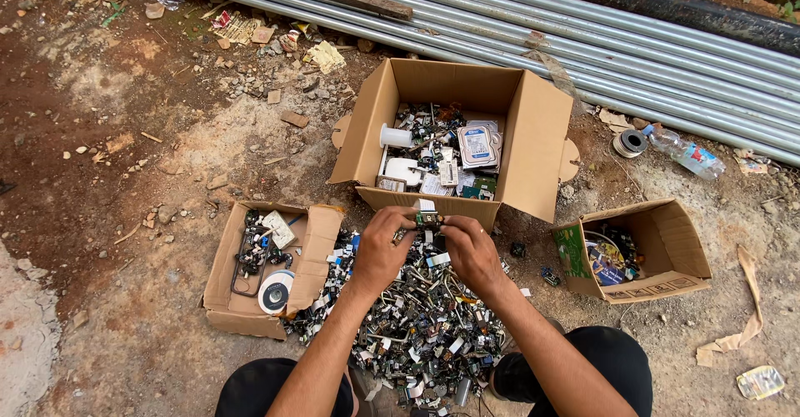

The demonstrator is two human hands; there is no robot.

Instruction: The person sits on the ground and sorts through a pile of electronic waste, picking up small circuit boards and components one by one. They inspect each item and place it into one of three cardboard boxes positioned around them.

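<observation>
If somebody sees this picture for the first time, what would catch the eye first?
Probably the pile of small electronic scrap on the dirt, bottom centre, where the left hand and right hand hold a small part together. Three open cardboard boxes surround it, the largest box directly behind.

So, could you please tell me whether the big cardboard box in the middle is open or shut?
Open. The big cardboard box has its flaps folded outward, and electronic scrap shows inside, covering its bottom.
</observation>
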